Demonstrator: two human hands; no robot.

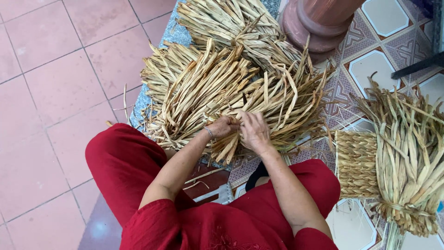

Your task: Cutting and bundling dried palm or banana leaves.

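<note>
Head view, the stuff in hand: a big fan-shaped heap of dry, flat, straw-coloured reed strips [222,88], pale tan with darker creases, the blades split and curling at their tips.
Where it lies: on the floor right in front of the seated person's knees, spreading up and outward from the two hands, across a grey speckled stone strip [178,34] and onto the patterned tiles [374,65].
Left hand [223,126]: fingers curled shut around a bunch of the strips at the near edge of the heap; a thin metal bracelet [209,133] sits on its wrist.
Right hand [254,131]: pressed palm-down on the strips just beside the left hand, fingers bent into the bundle; whether it actually clamps anything, I cannot tell from here.
Between the hands: the gathered strip ends poke out downward, toward the person's lap.
Off to the right of the grip: a woven tan reed mat piece [355,164], well apart from the hands, with a second sheaf of loose reed strips [409,157] lying over its far edge.
Above the grip: the round pinkish-brown column base [314,25], touching the far tips of the heap.
Hidden or cut off: the fingertips of both hands are buried in the strips; the second sheaf runs out of view at the right; the red clothing [222,227] covers the floor below the hands.
</note>
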